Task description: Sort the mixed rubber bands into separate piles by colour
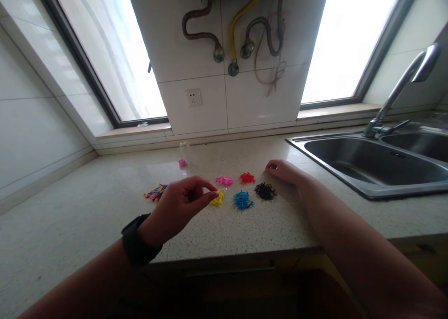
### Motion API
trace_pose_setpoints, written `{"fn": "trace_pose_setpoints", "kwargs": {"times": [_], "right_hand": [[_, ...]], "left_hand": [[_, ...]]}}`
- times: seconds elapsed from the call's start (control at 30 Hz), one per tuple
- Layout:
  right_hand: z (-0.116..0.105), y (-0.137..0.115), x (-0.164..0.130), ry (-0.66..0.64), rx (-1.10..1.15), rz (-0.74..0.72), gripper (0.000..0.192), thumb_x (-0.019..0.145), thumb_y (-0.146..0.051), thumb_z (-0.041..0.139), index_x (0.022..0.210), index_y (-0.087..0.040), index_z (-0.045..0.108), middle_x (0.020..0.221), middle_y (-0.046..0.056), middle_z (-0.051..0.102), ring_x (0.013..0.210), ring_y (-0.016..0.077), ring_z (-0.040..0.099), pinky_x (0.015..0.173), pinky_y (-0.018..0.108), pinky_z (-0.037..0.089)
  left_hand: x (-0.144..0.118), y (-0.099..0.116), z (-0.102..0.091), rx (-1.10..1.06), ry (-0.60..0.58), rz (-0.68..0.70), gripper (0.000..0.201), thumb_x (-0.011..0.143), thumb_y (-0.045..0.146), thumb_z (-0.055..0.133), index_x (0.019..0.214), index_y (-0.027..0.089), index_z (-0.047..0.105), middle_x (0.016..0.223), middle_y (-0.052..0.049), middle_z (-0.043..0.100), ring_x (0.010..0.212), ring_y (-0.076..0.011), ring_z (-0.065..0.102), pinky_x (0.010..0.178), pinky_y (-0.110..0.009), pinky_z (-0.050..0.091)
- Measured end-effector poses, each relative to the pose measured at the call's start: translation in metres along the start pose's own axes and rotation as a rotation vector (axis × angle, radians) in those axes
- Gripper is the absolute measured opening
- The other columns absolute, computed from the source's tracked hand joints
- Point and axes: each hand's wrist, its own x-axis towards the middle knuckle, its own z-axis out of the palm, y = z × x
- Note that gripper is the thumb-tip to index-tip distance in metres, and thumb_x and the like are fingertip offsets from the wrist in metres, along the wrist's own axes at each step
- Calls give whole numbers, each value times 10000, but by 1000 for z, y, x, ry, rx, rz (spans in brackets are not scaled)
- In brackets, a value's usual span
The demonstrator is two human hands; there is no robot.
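My left hand (pixel 184 197), with a dark watch on its wrist, is closed in a pinch just above a pile of yellow rubber bands (pixel 217 198). Whatever lies between its fingertips is too small to make out. My right hand (pixel 283 170) rests on the counter with its fingers curled, beside a black pile of bands (pixel 265 191); its grip is unclear. Between the hands lie a blue pile (pixel 243 200), a red pile (pixel 247 177) and a pink pile (pixel 224 181). A mixed-colour heap (pixel 154 193) is partly hidden behind my left hand.
A clear container (pixel 185 147) and a small pink object (pixel 182 162) stand farther back on the speckled counter (pixel 213 237). To the right is a steel sink (pixel 350 162) with a faucet (pixel 399 93). Pipes and a socket (pixel 193 97) are on the tiled wall.
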Motion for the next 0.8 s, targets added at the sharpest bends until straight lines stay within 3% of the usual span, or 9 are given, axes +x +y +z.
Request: {"fn": "trace_pose_setpoints", "kwargs": {"times": [0.2,0.33,0.5,0.67,0.8], "right_hand": [[0,-1,0,1,10,-6,214,844,-370,605,925,-217,731,911,71,736,768,191,647,679,274,473],[2,1,2,11,2,-11,214,835,-368,603,923,-226,736,908,67,737,765,191,644,663,272,461],[5,4,4,33,-7,0,231,817,-393,609,926,-235,738,907,60,737,755,186,644,642,266,445],[7,6,6,27,-17,9,254,823,-416,590,934,-239,735,906,56,735,747,183,642,617,260,431],[7,5,4,31,-16,23,264,827,-424,580,946,-248,737,930,54,742,763,186,648,614,259,426]], "left_hand": [[-6,13,4,11,8,60,188,866,379,684,901,195,701,585,41,468,521,-81,378,463,-206,314],[-3,9,5,30,2,64,200,876,380,672,918,188,702,585,44,462,525,-80,374,474,-213,305],[13,-21,13,35,-43,-33,277,884,431,641,968,175,705,589,49,431,536,-85,356,483,-222,270],[40,-65,27,-43,-105,-191,368,848,477,642,949,129,706,705,-28,610,607,-116,487,529,-240,350],[64,-84,35,78,-124,-152,379,849,480,619,944,129,722,672,-15,598,580,-117,469,520,-250,319]]}}
